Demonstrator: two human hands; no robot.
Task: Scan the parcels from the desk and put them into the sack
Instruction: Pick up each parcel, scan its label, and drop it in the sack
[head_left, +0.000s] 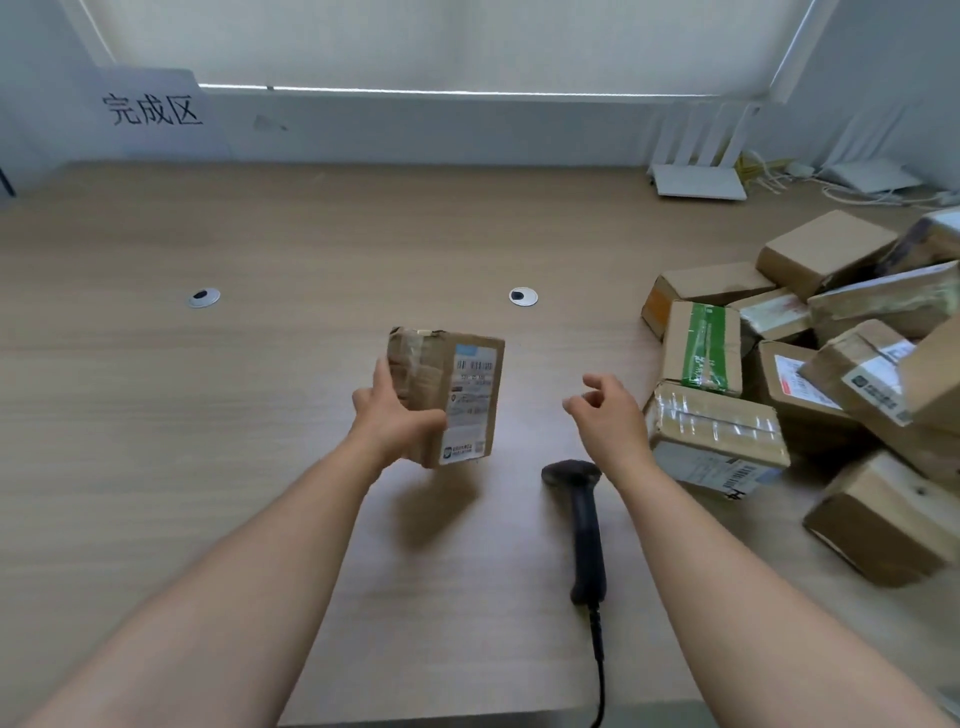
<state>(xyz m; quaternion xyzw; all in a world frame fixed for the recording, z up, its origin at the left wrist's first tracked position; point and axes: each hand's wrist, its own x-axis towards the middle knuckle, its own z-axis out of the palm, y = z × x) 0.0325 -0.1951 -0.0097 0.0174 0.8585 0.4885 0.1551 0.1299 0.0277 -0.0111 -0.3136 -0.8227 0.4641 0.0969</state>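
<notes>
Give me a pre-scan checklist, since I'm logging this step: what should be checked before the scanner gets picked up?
1. Parcel held in left hand: ok.
2. Label faces the camera: ok.
3. Right hand empty, open: ok.
4. Scanner lies on desk, below right hand: ok.
5. Barcode legible: cannot tell, blurred.
6. Sack in view: not ok.
</notes>
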